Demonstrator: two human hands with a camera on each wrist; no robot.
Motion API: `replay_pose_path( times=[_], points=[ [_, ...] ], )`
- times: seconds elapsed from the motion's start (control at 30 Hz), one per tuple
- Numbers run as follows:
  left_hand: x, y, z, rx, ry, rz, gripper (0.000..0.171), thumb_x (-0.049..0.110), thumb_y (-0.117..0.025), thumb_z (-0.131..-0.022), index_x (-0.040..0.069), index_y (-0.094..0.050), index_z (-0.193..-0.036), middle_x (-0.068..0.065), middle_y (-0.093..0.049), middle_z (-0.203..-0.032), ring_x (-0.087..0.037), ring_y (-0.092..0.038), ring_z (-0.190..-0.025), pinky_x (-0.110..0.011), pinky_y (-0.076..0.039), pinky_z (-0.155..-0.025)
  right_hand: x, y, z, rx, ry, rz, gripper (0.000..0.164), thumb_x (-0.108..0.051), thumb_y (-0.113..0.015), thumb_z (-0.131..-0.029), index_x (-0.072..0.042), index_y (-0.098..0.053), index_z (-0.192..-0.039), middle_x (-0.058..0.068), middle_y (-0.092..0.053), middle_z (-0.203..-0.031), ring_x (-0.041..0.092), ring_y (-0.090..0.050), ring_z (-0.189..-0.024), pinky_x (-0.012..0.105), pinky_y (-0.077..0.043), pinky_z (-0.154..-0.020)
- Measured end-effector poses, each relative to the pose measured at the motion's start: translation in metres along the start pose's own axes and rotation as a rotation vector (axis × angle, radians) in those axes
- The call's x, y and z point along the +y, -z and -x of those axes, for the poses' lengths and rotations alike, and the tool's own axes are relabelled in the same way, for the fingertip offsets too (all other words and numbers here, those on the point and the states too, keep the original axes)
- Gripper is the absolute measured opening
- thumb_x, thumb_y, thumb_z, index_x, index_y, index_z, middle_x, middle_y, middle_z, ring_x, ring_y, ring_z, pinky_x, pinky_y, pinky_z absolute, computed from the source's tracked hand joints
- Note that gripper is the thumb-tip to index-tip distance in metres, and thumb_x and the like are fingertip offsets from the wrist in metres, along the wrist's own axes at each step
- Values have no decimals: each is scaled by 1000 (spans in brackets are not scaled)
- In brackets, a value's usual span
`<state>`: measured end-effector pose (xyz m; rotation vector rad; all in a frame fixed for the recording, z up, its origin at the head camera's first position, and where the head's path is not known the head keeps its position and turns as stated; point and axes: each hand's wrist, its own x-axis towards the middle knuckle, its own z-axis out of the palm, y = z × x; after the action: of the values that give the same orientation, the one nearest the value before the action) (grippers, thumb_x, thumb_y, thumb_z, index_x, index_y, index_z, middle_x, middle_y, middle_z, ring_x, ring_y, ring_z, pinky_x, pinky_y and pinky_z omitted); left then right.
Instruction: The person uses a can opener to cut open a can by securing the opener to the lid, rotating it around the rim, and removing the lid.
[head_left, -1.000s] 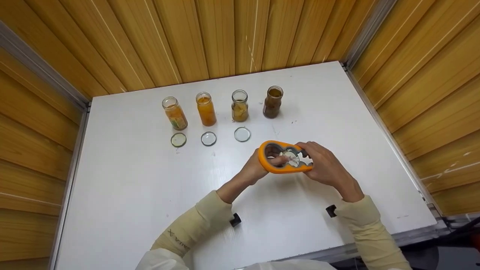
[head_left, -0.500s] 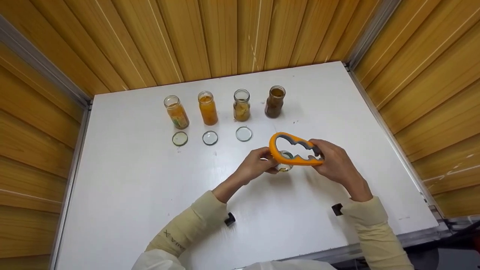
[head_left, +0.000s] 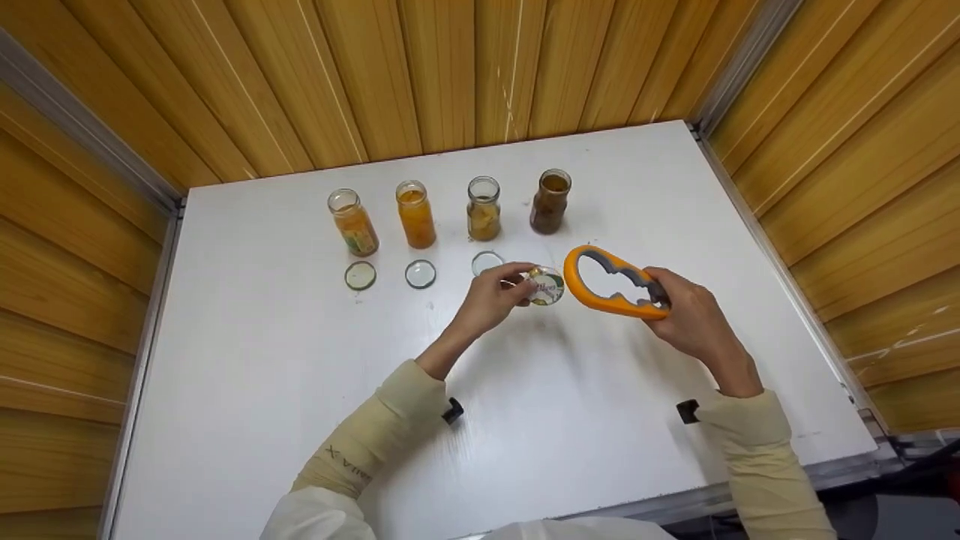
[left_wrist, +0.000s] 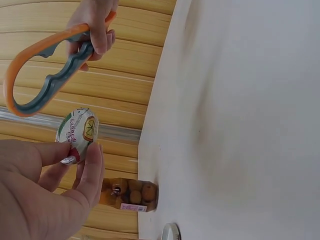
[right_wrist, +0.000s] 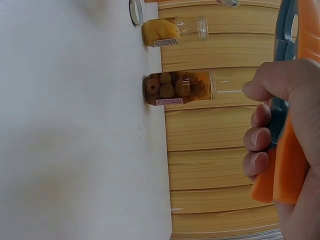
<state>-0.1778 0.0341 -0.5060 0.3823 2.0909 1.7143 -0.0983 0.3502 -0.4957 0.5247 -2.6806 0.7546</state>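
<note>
My left hand (head_left: 491,298) pinches a printed jar lid (head_left: 547,286) between thumb and fingers, its patterned top facing up in the head view. The left wrist view shows the same lid (left_wrist: 78,134) held at the fingertips, above the table. My right hand (head_left: 694,311) grips an orange and grey jar opener (head_left: 600,303) by one end; its looped end points toward the lid, a small gap apart. In the right wrist view the fingers (right_wrist: 257,139) curl round the opener (right_wrist: 290,165). The dark jar of round fruit (head_left: 550,202) stands open behind the lid.
Three more open jars stand left of the dark one: a pale yellow jar (head_left: 484,210), an orange jar (head_left: 415,216) and a labelled jar (head_left: 354,223). Before them lie lids (head_left: 360,275) (head_left: 420,274), a third lid (head_left: 486,262) partly behind my left hand. Wood-look panels (head_left: 435,75) enclose the table.
The lid has come out from under the opener in my left hand, moving left and away from me. My right hand has drawn the opener to the right.
</note>
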Motion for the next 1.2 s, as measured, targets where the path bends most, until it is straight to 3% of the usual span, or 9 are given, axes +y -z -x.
replay_pose_path(
  times=[0.13,0.37,0.6,0.9,1.0,1.2],
  points=[
    [5,4,-8,44,-30,-87,32,9,-66,-101,12,-69,-133,-6,-68,-106,-18,-70,-89,-29,-61,-80,4,4,1,8,-20,3,53,15,-81,-74,8,-63,-123,14,-69,-89,20,-59,-73,40,-55,-64],
    [9,7,-20,131,-141,-246,30,7,-68,-99,10,-72,-129,-7,-69,-105,-16,-66,-93,-24,-57,-75,11,10,5,16,-68,11,52,15,-81,-75,7,-63,-123,8,-63,-84,18,-53,-73,35,-53,-67],
    [9,9,-35,162,-183,-286,30,5,-68,-99,8,-72,-128,-7,-71,-107,-15,-66,-95,-25,-57,-78,22,16,7,7,-120,6,53,15,-79,-77,8,-61,-126,16,-68,-94,25,-59,-79,35,-51,-74],
    [9,3,-52,210,-229,-444,30,6,-70,-98,15,-75,-126,1,-65,-92,-11,-57,-81,-24,-49,-64,36,21,12,6,-184,2,51,15,-75,-77,9,-60,-126,14,-64,-88,27,-55,-76,37,-46,-72],
    [9,0,-57,209,-251,-515,29,8,-71,-98,16,-75,-126,0,-64,-95,-11,-58,-84,-22,-51,-68,37,22,13,-5,-205,0,52,15,-74,-77,9,-60,-127,13,-62,-86,27,-54,-76,39,-46,-72],
    [4,-9,-70,219,-357,-700,26,8,-69,-100,13,-74,-125,-8,-69,-105,-14,-66,-89,-23,-57,-77,38,24,16,-13,-230,-5,52,14,-75,-79,8,-60,-128,15,-64,-91,29,-55,-78,37,-46,-74]
  ],
)
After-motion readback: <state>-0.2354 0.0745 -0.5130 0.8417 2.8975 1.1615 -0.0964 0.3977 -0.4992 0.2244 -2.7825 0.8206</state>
